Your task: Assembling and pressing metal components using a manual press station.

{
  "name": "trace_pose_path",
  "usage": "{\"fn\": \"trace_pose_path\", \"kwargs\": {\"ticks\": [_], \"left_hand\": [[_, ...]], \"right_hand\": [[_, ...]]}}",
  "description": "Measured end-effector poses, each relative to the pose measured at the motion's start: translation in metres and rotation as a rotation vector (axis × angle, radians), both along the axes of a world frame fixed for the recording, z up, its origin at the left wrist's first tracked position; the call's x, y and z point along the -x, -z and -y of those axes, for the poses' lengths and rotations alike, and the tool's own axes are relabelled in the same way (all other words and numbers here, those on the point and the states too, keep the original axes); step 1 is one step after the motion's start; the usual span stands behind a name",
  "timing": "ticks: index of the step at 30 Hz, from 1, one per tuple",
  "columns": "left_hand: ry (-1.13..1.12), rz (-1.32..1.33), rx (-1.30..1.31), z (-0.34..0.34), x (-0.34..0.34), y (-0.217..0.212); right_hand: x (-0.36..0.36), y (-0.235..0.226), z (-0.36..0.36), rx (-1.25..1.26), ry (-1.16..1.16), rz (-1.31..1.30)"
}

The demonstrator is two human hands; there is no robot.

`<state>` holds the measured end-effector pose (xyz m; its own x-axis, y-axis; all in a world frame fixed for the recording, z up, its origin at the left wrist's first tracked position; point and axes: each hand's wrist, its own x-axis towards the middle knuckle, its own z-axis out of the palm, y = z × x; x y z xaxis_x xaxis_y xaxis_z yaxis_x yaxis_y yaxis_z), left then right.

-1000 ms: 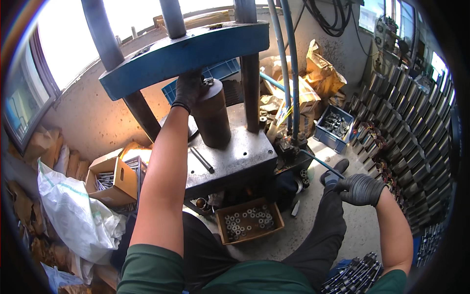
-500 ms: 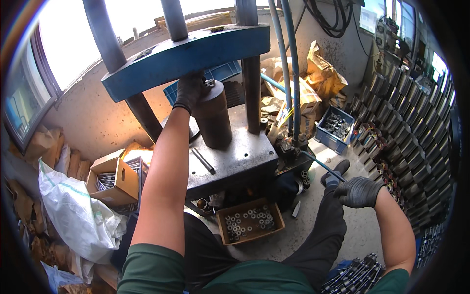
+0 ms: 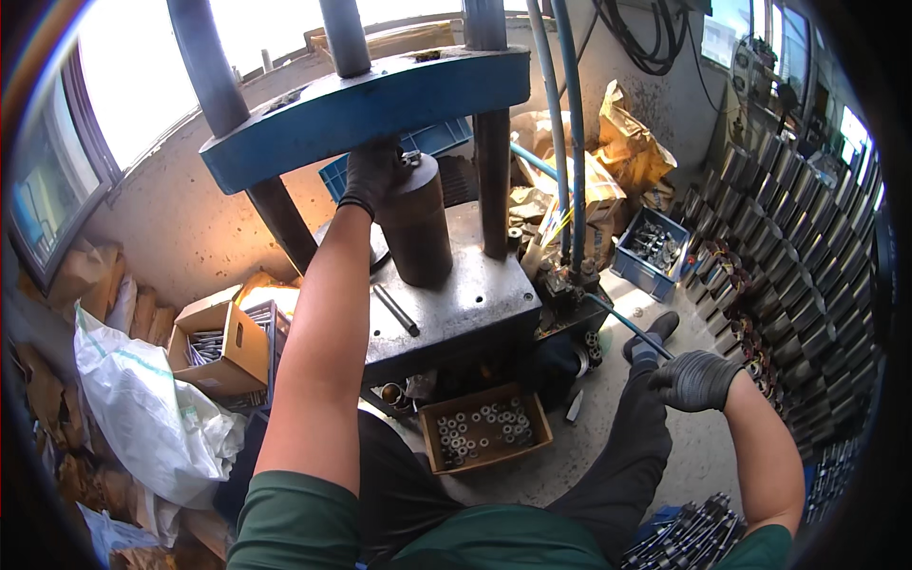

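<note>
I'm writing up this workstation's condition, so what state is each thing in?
Cylinder: upright on the press bed
Left hand: gloved, at the cylinder's top, grip unclear
Right hand: gloved, closed around the lever
Metal rod: lying on the press bed
Cardboard box: open, holding rods
Shallow box: open, holding rings
Blue crate: open, holding metal parts
White sack: crumpled, slumped

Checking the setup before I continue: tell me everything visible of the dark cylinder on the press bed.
The dark cylinder looks metal, with a lighter flat top. It stands upright on the metal press bed, beneath the blue crosshead. The gloved left hand is at its upper left side; a small metal part shows at its top. Finger contact is hidden.
</note>
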<state>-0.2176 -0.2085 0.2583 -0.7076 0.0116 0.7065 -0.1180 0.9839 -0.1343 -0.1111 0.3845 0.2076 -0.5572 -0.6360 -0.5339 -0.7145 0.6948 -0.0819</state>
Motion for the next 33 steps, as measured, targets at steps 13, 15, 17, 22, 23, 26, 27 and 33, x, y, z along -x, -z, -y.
{"fn": "trace_pose_path", "kwargs": {"ticks": [13, 15, 17, 22, 23, 26, 27, 33], "left_hand": [[0.058, -0.113, 0.111, 0.012, 0.006, 0.012], [0.065, -0.097, 0.09, 0.009, 0.005, 0.009], [0.074, -0.082, 0.07, 0.007, 0.004, 0.008], [0.068, -0.123, 0.145, -0.001, -0.002, 0.008], [0.06, -0.12, 0.145, 0.002, -0.003, 0.008], [0.053, -0.08, 0.104, 0.003, -0.004, 0.005], [0.065, -0.075, 0.085, 0.002, -0.003, 0.005], [0.025, -0.074, 0.118, 0.007, 0.001, 0.009]], "right_hand": [[0.001, -0.013, 0.005, 0.159, 0.092, -0.012], [-0.002, -0.011, 0.004, 0.185, 0.093, -0.034], [-0.005, -0.004, 0.003, 0.007, 0.072, -0.042], [0.001, -0.006, -0.002, 0.157, 0.078, -0.019], [0.002, -0.006, -0.003, 0.279, 0.09, -0.007], [-0.006, -0.012, 0.006, 0.075, 0.077, -0.032], [-0.005, -0.012, 0.007, 0.075, 0.08, -0.033], [0.001, -0.006, 0.002, 0.157, 0.08, -0.005]]}}
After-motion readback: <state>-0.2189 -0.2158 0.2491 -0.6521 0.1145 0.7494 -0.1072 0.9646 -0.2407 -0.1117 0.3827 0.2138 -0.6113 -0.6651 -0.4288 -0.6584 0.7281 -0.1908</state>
